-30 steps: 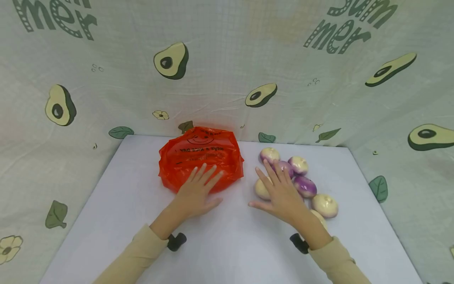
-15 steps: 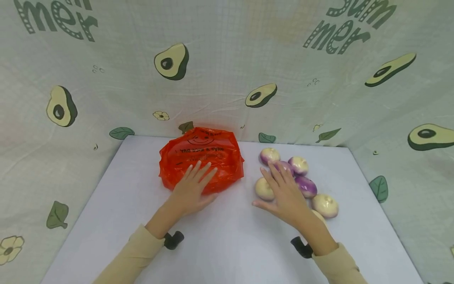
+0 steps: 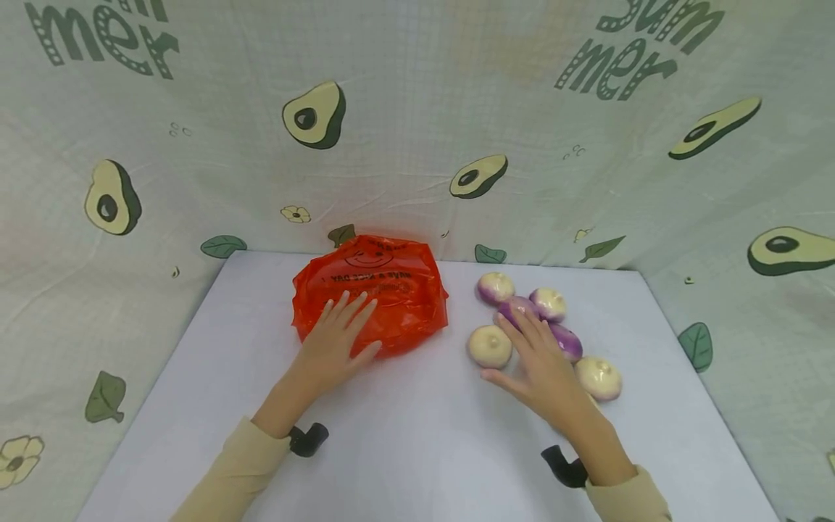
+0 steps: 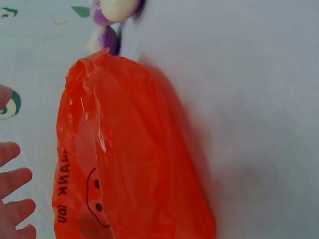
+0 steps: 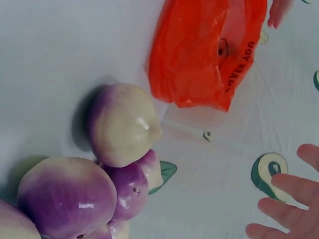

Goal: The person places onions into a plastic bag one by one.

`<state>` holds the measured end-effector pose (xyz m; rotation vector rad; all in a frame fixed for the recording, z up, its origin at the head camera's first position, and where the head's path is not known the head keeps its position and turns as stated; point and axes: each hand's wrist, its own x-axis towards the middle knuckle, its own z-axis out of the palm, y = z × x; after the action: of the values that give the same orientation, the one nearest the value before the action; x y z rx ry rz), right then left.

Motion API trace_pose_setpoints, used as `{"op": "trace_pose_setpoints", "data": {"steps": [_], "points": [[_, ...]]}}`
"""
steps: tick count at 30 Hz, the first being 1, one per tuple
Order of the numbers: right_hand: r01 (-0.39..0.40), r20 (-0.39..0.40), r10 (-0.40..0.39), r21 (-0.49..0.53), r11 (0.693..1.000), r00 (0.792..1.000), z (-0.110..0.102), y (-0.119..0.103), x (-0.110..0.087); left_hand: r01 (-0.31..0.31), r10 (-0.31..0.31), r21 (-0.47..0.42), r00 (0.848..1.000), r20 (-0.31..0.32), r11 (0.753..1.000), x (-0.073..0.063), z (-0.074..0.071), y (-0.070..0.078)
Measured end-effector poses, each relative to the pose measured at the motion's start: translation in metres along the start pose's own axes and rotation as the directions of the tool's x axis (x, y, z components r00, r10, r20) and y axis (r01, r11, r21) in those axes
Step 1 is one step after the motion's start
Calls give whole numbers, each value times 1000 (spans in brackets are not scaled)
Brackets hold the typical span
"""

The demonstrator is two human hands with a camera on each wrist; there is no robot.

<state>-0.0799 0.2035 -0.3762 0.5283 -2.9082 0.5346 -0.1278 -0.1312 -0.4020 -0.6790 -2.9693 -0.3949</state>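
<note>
A red plastic bag [image 3: 411,304] with a printed smiley face lies crumpled on the left half of the table. My left hand [image 3: 322,355] is over its front edge, fingers straight and spread, holding nothing. In the left wrist view, fingertips [image 4: 17,181] show at the left edge, apart from the bag [image 4: 144,149]. Several purple-and-white turnips [image 3: 491,346] lie clustered to the right. Above them is my right hand [image 3: 548,373], fingers spread, gripping nothing and partly hiding some. The right wrist view shows a turnip [image 5: 124,124] near the bag [image 5: 199,55], with fingers [image 5: 294,189] apart from both.
The white tabletop [image 3: 417,449] spreads around and in front of the hands. Behind and at both sides hangs a pale cloth [image 3: 391,109] printed with avocados and leaves. A black wrist strap piece [image 3: 309,440] shows beneath the left wrist, another [image 3: 564,466] beneath the right.
Both hands have drifted outward, the left hand to the left and the right hand to the right and slightly down. One pale turnip now shows fully. Bag and turnips stay put.
</note>
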Motion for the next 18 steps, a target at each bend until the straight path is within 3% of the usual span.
{"op": "trace_pose_setpoints", "data": {"steps": [12, 18], "points": [[-89, -10, 91, 116, 989, 996, -6, 19, -18, 52, -51, 7, 996, -76, 999, 2, 2, -17], [-98, -71, 112, 167, 981, 991, -1, 27, -29, 62, -61, 3, 990, -128, 998, 2, -1, -24]]}}
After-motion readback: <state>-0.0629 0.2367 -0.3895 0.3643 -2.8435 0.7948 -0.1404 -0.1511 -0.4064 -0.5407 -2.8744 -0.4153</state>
